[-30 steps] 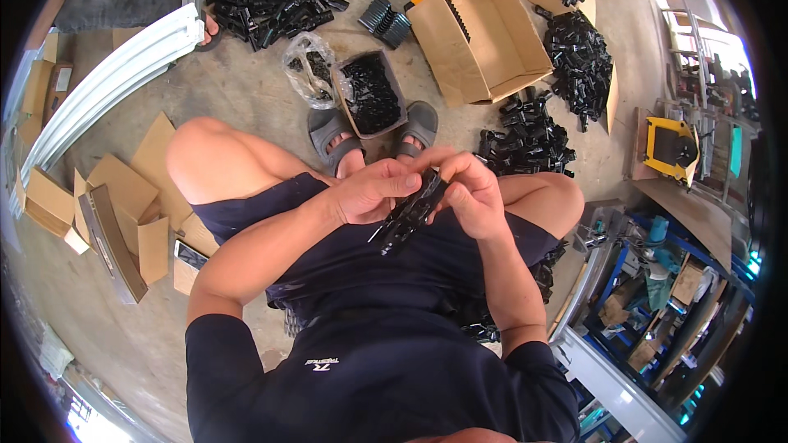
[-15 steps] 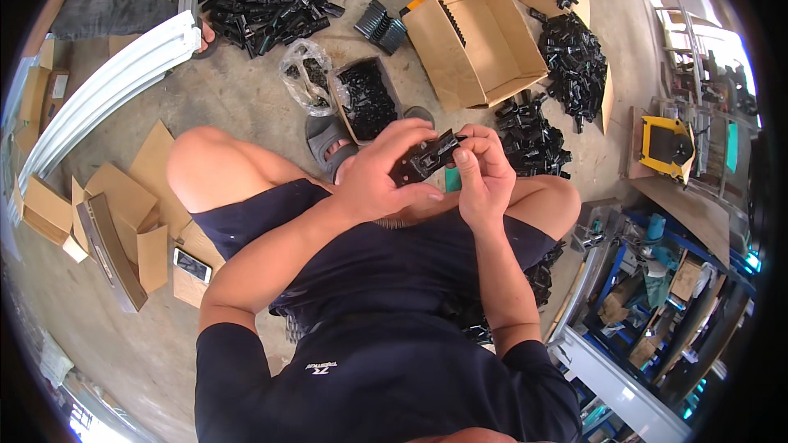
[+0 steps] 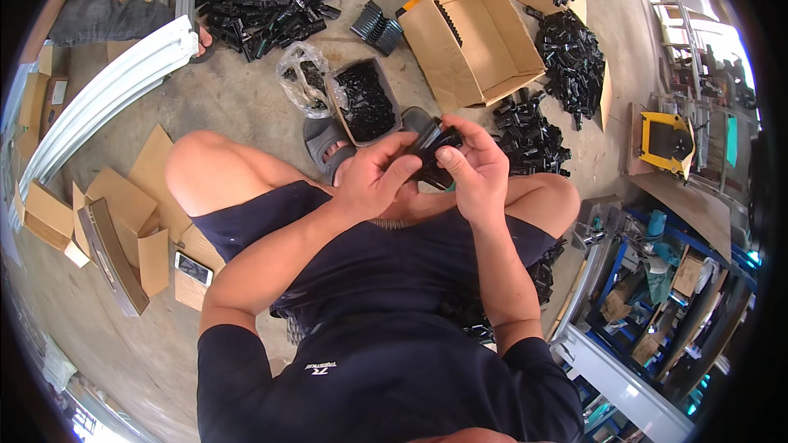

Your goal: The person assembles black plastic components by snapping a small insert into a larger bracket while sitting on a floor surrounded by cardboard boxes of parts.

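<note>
Between my hands, above my crossed legs, is a glossy black plastic part (image 3: 435,150), partly covered by fingers. My left hand (image 3: 373,176) is closed on its left side, thumb on top. With thumb and bent fingers, my right hand (image 3: 478,166) grips the right side. Just beyond my hands stands an open box of small black pieces (image 3: 367,102), with a clear plastic bag (image 3: 302,78) of similar bits touching it. A pile of black parts (image 3: 529,135) lies right of my hands. A grey sandal (image 3: 328,146) shows by my left hand.
An open cardboard box (image 3: 513,41) stands ahead, with another black heap (image 3: 570,61) at its right. More long black parts (image 3: 275,4) lie far left. White curved profiles (image 3: 107,98), flattened cartons (image 3: 123,205) and a phone (image 3: 194,268) are left; a cluttered blue rack (image 3: 657,295) is right.
The black part has turned in my hands, from its ribbed inner side to a smoother face. My left fingers have curled in, and my right hand has shifted slightly left.
</note>
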Demonstrator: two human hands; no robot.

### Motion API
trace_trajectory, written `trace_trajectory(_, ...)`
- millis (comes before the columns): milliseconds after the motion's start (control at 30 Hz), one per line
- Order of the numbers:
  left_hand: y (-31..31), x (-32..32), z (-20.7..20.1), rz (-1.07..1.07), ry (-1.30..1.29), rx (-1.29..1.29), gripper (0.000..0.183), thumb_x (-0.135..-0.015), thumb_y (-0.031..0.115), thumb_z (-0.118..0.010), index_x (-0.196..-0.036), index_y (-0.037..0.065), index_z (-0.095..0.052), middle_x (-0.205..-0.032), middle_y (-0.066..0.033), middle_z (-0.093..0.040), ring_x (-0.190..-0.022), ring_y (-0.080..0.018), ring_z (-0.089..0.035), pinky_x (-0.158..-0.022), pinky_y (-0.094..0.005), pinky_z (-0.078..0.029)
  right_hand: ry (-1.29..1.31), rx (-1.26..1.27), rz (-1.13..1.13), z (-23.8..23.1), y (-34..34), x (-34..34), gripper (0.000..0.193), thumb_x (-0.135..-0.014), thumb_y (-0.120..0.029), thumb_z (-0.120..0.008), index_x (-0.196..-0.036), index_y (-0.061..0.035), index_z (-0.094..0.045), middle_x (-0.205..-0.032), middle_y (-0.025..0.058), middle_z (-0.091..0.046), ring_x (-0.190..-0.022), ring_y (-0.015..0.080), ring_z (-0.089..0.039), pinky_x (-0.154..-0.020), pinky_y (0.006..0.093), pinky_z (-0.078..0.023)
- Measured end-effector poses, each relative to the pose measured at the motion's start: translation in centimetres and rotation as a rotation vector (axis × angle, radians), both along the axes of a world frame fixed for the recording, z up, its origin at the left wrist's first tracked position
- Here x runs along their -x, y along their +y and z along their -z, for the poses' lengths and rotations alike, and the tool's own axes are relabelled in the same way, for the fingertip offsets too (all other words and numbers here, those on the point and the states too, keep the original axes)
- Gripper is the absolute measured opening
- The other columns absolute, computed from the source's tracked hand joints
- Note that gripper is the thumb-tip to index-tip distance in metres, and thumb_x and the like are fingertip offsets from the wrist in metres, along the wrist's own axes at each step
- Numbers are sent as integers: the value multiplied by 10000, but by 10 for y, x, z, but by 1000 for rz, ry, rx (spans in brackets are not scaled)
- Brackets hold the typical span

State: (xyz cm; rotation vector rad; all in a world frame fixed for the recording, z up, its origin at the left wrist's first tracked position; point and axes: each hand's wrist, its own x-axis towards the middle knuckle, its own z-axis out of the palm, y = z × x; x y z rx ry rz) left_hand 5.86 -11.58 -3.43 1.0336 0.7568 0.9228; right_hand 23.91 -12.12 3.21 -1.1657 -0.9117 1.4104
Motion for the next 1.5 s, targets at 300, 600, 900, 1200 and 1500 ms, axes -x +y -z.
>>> trace_trajectory(300,13,4,-11,6,-108,-66,346,-1004,137,-653,-1290,-53,-611,-1140,-113,-707,-969,-137,-673,-848,-283,-534,-238,-96,-64,-10,-1,-9,445,-860,21,-785,-1282,45,-645,-1104,53,-665,-927,110,-620,-857,249,-515)
trace_trajectory(600,18,6,-15,46,63,-335,378,-924,108,-726,-1263,-40,-650,-1109,-154,-721,-964,-241,-715,-862,-325,-548,-583,-247,-103,-15,0,-3,542,-755,-128,-890,-1245,-8,-692,-1074,63,-668,-817,118,-574,-761,261,-510)
trace_trajectory(900,16,2,-20,50,-105,-80,383,-921,71,-746,-1281,-18,-650,-1157,-100,-726,-1025,-154,-687,-917,-306,-542,-507,-237,-135,-13,3,-6,476,-788,-10,-845,-1234,30,-682,-1133,71,-651,-863,111,-565,-802,253,-502)
trace_trajectory(1200,20,5,-14,166,-186,127,393,-951,82,-732,-1320,-8,-628,-1185,-61,-705,-1068,-106,-649,-944,-287,-528,-324,-136,-83,-5,7,0,404,-857,37,-788,-1239,68,-660,-1135,65,-621,-944,102,-611,-867,252,-511)
trace_trajectory(1500,51,24,-16,-58,-154,260,297,-956,60,-715,-1243,-11,-683,-1033,-17,-730,-890,-69,-664,-781,-246,-553,-217,-20,-213,0,65,14,347,-947,-63,-716,-1276,29,-656,-1069,33,-654,-906,91,-603,-814,251,-488)
